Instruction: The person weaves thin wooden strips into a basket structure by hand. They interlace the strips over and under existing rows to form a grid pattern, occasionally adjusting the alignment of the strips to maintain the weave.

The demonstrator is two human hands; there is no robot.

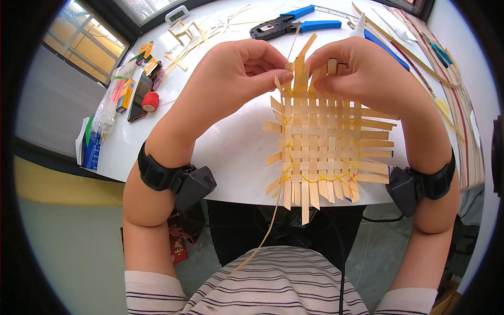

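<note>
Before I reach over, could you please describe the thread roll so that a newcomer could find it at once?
On the white table, go left from the left hand to the dark phone. The thread roll sits just to its right: small, rounded and red, unlike the flat phone or nearby yellow box.

The single view comes from the left one of two fisheye cameras on the person's head, looking down and forward over the white desk (231, 157). It hangs close above the body: the striped shirt (278, 281) fills six o'clock, the left arm (173, 118) enters near seven, the right arm (428, 123) between four and five. The woven mat (313, 155) sits off centre, toward two o'clock; farther off, a window (86, 39) bends at ten.
</note>
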